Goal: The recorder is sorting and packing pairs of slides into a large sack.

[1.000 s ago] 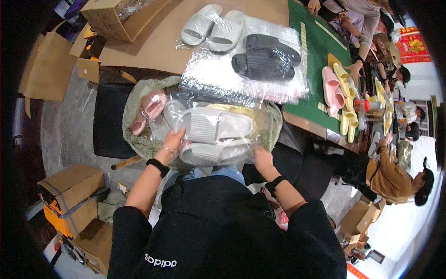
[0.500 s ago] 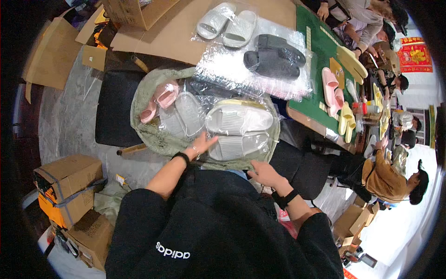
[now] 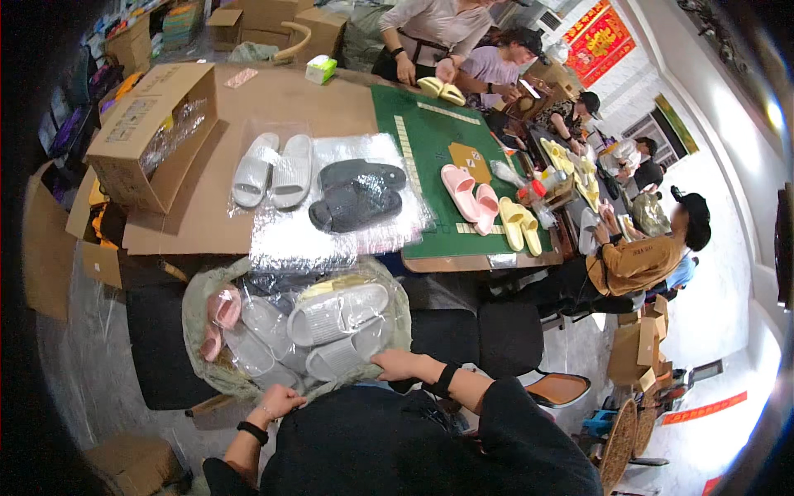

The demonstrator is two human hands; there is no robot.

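A grey-green sack lies open in front of me, filled with slippers in clear plastic bags. Its near rim is pinched by my left hand, at the left, and by my right hand, at the right; both hands are closed on the cloth. Inside, a light grey pair of slippers lies on top toward the right. Paler grey slippers fill the middle, and pink slippers rest against the left side. Something yellowish shows partly behind the top pair.
Beyond the sack, a table holds bagged white slippers, black slippers on clear plastic bags, and an open cardboard box. Pink slippers and yellow slippers lie on a green mat. Black chairs flank the sack; several people work beyond.
My view has tilted up, showing more of the table. My left hand has left the bagged slippers for the sack's rim, and my right hand has closed on the rim too.
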